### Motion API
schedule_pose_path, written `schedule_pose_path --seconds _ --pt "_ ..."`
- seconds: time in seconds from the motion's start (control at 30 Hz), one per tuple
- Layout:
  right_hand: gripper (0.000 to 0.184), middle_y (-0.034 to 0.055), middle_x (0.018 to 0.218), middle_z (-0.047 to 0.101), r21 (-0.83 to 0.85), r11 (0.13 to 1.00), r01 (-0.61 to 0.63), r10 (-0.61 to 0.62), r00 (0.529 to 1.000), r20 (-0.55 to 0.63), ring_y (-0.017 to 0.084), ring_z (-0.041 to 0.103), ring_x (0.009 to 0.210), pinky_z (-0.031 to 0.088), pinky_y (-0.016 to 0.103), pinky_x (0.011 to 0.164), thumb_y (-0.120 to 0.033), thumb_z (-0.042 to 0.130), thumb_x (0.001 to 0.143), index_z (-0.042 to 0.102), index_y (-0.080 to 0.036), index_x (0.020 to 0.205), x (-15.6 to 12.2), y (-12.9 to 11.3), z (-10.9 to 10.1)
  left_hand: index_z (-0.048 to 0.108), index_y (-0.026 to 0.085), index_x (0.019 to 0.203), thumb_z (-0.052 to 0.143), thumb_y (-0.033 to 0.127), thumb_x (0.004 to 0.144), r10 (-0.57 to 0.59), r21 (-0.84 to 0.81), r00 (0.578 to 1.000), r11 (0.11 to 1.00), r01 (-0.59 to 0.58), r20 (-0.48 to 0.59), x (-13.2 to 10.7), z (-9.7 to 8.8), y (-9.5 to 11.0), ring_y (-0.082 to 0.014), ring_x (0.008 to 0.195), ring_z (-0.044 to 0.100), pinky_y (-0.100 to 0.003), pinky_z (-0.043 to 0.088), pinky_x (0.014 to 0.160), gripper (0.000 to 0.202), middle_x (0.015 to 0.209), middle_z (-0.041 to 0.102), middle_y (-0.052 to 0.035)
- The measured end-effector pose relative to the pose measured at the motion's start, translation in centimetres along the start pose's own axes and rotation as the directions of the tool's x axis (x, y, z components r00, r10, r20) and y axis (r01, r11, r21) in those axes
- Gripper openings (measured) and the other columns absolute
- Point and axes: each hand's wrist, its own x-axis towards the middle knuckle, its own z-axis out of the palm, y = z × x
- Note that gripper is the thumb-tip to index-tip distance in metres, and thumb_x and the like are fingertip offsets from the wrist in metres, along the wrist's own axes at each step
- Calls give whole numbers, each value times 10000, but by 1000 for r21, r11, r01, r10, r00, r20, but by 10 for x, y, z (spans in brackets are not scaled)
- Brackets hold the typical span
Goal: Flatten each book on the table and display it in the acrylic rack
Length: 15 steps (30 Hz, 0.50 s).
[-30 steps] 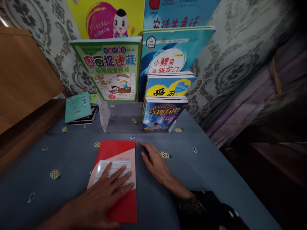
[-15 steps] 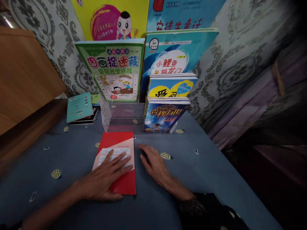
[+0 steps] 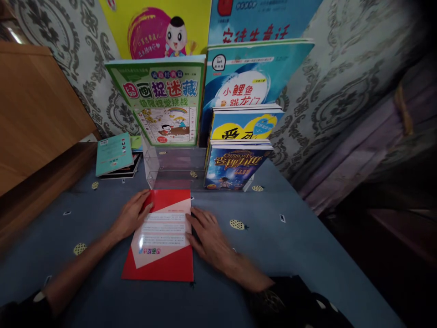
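Observation:
A red and pale pink book [image 3: 164,230] lies on the table, the printed text on its cover upside down to me. At its upper left edge rests my left hand [image 3: 131,216], open, with fingertips and thumb just over the cover's margin. My right hand [image 3: 211,241] is along the right edge, fingers stretched forward and thumb tip touching the cover's side. Neither hand visibly lifts the book. Just beyond its far edge stands a clear tiered book stand [image 3: 170,178].
The stand bears a green picture book [image 3: 167,102], a dark blue book [image 3: 232,166], a blue-yellow book [image 3: 244,125] and a teal book [image 3: 259,75]. Left of it lies a small stack of books [image 3: 114,157]. A wooden panel [image 3: 41,114] borders the left; the blue tablecloth [image 3: 273,264] has pineapple prints.
My left hand has slid off the middle of the cover to its upper left edge, uncovering the text. My right hand has moved left to touch the book's right edge.

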Motion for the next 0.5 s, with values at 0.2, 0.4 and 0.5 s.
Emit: schedule_pose_path --seconds 0.2,0.4,0.5 --pt "463 188 1423 525 1 1000 -14 14 999 30 328 462 1332 401 578 1078 -245 527 920 521 -163 1376 -1 1 1 522 153 1349 354 458 983 52 90 995 995 -45 -81 -2 9 5 -292 1310 516 -480 415 1103 505 1405 555 -145" --pt "470 206 1428 514 -11 1000 -21 21 997 71 337 446 1344 388 569 1096 -265 526 925 521 -120 1372 0 0 -1 528 131 1344 329 431 993 87 146 995 986 -80 -45 3 6 19 -316 1233 564 -495 459 1043 503 1349 585 -164" --pt "461 197 1425 519 -1 1000 -23 23 998 53 325 440 1349 391 561 1097 -268 529 926 526 -134 1368 -1 0 0 531 145 1346 324 419 993 108 159 993 982 -100 -45 5 7 26 -320 1229 564 -489 466 1033 493 1334 596 -152"
